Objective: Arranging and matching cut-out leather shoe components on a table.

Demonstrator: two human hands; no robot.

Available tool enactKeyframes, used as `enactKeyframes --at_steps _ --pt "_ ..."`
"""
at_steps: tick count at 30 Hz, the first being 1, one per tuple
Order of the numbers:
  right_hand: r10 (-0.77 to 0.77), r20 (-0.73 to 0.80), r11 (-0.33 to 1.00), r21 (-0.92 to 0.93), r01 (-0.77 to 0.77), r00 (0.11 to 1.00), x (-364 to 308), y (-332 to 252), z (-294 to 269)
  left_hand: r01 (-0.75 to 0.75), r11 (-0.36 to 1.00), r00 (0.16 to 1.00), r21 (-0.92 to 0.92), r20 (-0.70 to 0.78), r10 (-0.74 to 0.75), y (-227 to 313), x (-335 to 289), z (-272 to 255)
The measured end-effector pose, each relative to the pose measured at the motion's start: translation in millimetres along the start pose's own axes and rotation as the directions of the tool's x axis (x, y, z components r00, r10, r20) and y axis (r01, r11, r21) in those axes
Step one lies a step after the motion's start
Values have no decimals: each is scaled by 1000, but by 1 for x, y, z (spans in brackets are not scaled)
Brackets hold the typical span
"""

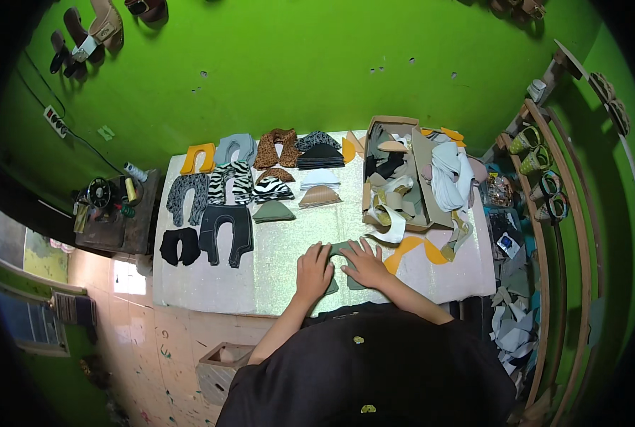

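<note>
Below centre, I'm seeing left hand point(313, 273) and right hand point(366, 265) lying flat, slightly splayed, gripping nothing, partly covering green arched piece point(338, 248) on glittery tabletop point(276, 274).

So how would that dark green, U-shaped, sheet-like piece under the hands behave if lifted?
The dark green U-shaped piece would probably be light, since it looks thin. Its two legs might droop, since a gap separates them. Rolling or tipping seems unlikely, as it lies flat beneath the left hand and right hand.
</note>
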State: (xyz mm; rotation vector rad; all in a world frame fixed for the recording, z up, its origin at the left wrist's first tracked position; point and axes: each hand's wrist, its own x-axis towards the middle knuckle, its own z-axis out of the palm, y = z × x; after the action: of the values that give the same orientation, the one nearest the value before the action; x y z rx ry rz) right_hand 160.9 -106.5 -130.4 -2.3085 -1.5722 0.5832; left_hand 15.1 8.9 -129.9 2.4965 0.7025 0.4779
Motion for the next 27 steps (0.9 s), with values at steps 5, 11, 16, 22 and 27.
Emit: enactKeyframes --at_steps 5,11,16,22,27 --pt "-228 -213 926 255 279 950 -3 -21 -62 22 995 987 102 154 -38 -19 -2 23" --pt "73 -660 997 45 -58 747 34 44 -116 50 992 985 116 160 -69 -21 -4 28" --pt "462 -82 873 -132 -469 883 45 106 -121 77 993 982 89 165 -91 -21 -3 30" --pt "363 -154 923 -73 -377 919 46 125 -109 76 994 983 76 160 -88 -22 -4 31" --pt "376 -414 924 230 -305 829 27 76 -164 121 992 978 34 169 -125 -23 -4 29"
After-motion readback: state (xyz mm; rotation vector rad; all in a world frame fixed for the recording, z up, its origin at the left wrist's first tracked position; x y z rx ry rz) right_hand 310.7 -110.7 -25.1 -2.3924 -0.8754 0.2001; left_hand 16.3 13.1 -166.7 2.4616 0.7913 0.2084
